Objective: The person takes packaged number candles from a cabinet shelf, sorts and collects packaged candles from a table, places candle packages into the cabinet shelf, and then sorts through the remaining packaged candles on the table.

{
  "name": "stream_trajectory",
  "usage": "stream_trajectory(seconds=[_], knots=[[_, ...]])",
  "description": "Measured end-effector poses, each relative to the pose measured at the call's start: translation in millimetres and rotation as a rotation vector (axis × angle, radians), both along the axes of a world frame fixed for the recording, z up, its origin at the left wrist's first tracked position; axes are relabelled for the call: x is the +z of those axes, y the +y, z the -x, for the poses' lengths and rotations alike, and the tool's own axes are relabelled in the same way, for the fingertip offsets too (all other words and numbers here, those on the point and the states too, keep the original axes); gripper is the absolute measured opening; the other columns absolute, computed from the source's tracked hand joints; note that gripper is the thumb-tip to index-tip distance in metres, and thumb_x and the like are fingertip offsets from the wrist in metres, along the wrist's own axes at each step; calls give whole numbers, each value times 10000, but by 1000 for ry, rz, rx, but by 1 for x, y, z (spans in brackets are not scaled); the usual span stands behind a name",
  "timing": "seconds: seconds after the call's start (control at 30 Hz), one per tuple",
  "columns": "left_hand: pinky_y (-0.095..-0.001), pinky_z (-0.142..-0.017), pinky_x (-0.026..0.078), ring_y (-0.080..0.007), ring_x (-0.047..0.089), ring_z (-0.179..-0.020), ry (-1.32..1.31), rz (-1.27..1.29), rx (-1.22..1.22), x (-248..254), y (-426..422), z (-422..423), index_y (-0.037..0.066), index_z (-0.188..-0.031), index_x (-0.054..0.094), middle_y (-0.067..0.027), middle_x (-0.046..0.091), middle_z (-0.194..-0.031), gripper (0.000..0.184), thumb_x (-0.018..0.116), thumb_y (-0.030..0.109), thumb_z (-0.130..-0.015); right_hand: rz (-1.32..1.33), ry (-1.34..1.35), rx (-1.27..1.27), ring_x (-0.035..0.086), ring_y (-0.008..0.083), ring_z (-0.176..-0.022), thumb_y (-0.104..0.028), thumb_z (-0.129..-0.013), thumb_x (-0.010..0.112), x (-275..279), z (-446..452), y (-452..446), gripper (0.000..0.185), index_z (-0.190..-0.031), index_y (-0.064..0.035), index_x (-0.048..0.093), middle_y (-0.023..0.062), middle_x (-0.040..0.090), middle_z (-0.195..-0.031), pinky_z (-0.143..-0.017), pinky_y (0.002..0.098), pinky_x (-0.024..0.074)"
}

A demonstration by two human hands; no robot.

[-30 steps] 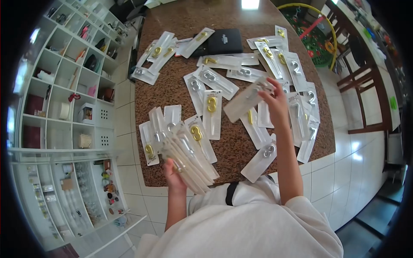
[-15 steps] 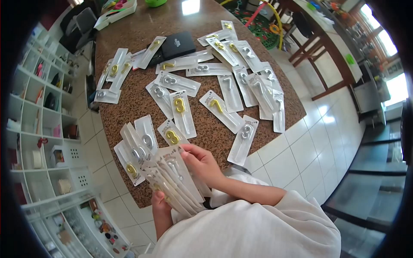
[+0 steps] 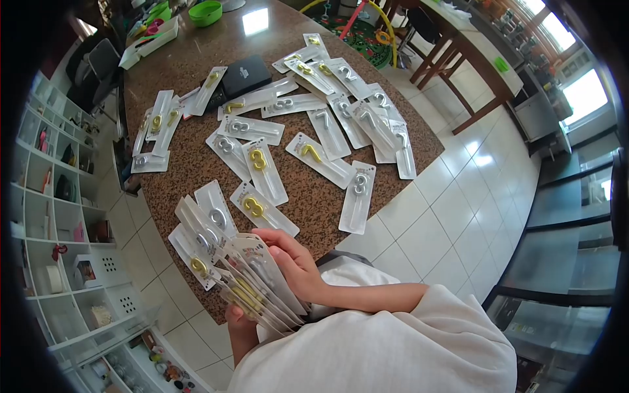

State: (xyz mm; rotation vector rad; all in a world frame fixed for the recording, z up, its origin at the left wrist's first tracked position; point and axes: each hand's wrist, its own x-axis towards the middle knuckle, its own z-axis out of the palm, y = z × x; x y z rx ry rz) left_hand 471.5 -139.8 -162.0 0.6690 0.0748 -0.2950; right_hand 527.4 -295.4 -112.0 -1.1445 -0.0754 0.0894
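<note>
A fanned stack of packaged number candles point(image 3: 262, 288) is held close to my body at the table's near edge. My left hand point(image 3: 240, 322) grips its lower left side, with the thumb showing and the other fingers hidden behind the packs. At the stack's upper right, my right hand point(image 3: 293, 265) is closed around the edge of the packs. Just beyond lie a gold 3 candle pack point(image 3: 254, 208), a gold 9 candle pack point(image 3: 196, 263) and a silver candle pack point(image 3: 216, 204). Further off are another gold 3 pack point(image 3: 261, 164) and a gold 7 pack point(image 3: 320, 160).
Many more gold and silver candle packs overlap across the brown speckled table point(image 3: 216, 59). A black box point(image 3: 246, 76) sits among them. Toward the far end are a white tray point(image 3: 147, 47) and a green bowl point(image 3: 206, 13). White shelves point(image 3: 56, 216) stand at left.
The view has shifted, so the table's contents appear further left and up. The held packs are fanned wider, showing more gold candles, and my right hand has slid along their top edge.
</note>
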Motion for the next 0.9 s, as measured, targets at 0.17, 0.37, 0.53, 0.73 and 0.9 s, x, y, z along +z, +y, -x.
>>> stream_trajectory(seconds=[0.17,0.37,0.53,0.73,0.9], knots=[[-382,-912,420,-230,477,-1132,-30,82,58,0,-29,-9,149,-1351,328,-68,455,-1301,815,646,363,-631,241,-149,-44,499,158,-908,-86,-893,412,4,-5,-23,293,-1161,-12,504,56,545,-1048,-822,254,386],[-414,-1012,331,-207,403,-1210,-256,46,42,-3,-71,-30,161,-1358,325,-44,379,-1367,846,573,600,-678,464,-332,-35,491,184,-838,-97,-884,413,4,-20,-57,295,-1151,-14,508,76,542,-1020,-778,266,385],[-435,-1045,300,-200,388,-1223,-288,166,90,-27,-117,-47,157,-1353,326,-32,384,-1355,846,587,624,-698,403,-362,45,482,173,-794,-108,-885,420,-1,-40,-96,290,-1143,-13,511,82,542,-1022,-743,257,387],[-468,-1009,346,-259,435,-1183,-209,508,-39,-36,-129,-54,193,-1360,304,-96,413,-1316,882,640,591,-647,517,-132,15,523,170,-805,-77,-861,476,-8,-51,-168,257,-1107,-54,545,77,545,-998,-689,269,433],[-440,-1028,304,-209,430,-1178,-200,671,61,-23,-120,-63,168,-1306,374,-10,435,-1252,773,735,413,-668,1268,-306,-71,522,211,-787,-104,-764,601,-46,-55,-225,309,-1071,-98,563,64,529,-1015,-670,286,452]])
